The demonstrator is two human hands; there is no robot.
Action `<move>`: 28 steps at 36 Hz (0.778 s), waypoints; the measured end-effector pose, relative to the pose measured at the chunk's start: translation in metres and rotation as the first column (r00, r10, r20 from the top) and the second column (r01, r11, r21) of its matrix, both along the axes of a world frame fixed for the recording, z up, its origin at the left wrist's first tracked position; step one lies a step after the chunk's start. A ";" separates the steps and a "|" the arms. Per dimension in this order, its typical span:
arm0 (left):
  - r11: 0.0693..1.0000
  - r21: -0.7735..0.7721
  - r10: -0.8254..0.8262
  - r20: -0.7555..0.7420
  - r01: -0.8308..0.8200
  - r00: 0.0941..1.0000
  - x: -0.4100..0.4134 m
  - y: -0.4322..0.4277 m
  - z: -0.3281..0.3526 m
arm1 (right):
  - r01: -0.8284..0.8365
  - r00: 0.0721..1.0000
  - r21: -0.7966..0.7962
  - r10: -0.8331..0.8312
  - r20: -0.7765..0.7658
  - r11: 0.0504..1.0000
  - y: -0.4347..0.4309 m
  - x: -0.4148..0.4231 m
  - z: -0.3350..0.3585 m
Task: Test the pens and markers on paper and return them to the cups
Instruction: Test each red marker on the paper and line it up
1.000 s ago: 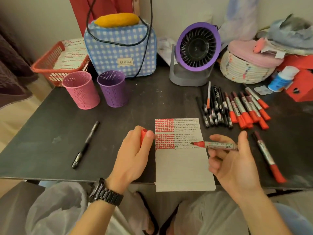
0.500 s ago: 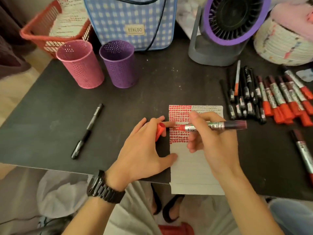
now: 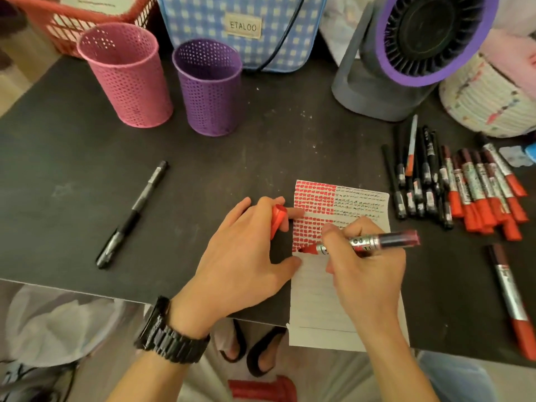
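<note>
Step in hand: testing; the person is marking the paper (image 3: 327,291) with an uncapped red marker (image 3: 365,242), its tip down at the left end of the lowest red row.
Right hand (image 3: 362,265): clenched round the marker's barrel in a writing grip, heel resting on the sheet.
Left hand (image 3: 246,256): fingers spread on the worktop (image 3: 72,198) with the thumb and a fingertip pinning the paper's left edge; the marker's red cap (image 3: 278,220) is clamped between two fingers.
Paper: near edge hangs over the worktop's front edge; the top part is filled with red blocks on the left and dark scribbles on the right, the lower lines blank.
Next move, as judged: finish the stroke, lift the tip, bring the cap from the left hand onto it, then carry the marker up-left to a cup.
Black pen (image 3: 133,213): lies alone on the left of the worktop, between the hands and the cups, off the likely path.
Single red marker (image 3: 510,300): capped, alone at the right, well apart from the paper.
Waiting pile (image 3: 452,187): black pens and red markers side by side, just right of the paper's top; probably untested.
Pink cup (image 3: 127,76): upright, far left, no pens seen inside.
Purple cup (image 3: 208,88): upright beside it, also showing none.
In the way: nothing lies between paper and cups; the fan (image 3: 406,53) and checked bag (image 3: 240,30) stand behind, clear of the reach.
</note>
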State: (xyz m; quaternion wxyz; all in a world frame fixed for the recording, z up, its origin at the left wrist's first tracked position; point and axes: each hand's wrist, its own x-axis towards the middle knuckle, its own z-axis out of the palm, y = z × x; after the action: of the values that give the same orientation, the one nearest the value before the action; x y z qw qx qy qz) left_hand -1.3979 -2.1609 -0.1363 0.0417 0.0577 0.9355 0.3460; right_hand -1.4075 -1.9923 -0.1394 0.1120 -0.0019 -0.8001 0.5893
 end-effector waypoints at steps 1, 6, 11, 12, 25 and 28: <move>1.000 0.001 -0.005 0.004 0.005 1.000 0.000 0.000 0.000 | 0.003 1.000 0.005 -0.003 0.009 1.000 0.000 -0.001 0.000; 1.000 0.017 -0.012 -0.014 0.012 1.000 0.001 -0.002 0.002 | 0.019 0.999 0.019 -0.019 0.034 1.000 -0.002 -0.002 0.001; 1.000 0.009 0.008 -0.018 -0.008 1.000 0.002 -0.002 -0.002 | 0.017 0.999 0.041 -0.019 0.031 0.999 -0.002 -0.001 0.000; 1.000 0.002 0.007 -0.016 -0.006 1.000 0.002 -0.002 -0.002 | 0.018 0.999 0.043 -0.020 0.033 0.999 -0.003 -0.001 0.000; 1.000 0.003 0.008 -0.008 -0.008 1.000 0.001 -0.001 0.001 | 0.030 0.999 0.072 -0.032 0.027 0.997 -0.003 -0.001 -0.001; 1.000 0.004 0.004 -0.002 -0.004 1.000 0.001 0.000 0.002 | 0.027 0.999 0.071 -0.029 0.032 0.997 -0.003 -0.001 -0.001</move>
State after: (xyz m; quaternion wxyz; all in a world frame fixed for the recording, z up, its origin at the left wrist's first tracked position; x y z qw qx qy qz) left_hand -1.3967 -2.1612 -0.1346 0.0400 0.0564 0.9349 0.3481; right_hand -1.4089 -1.9952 -0.1406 0.1072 -0.0187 -0.8222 0.5588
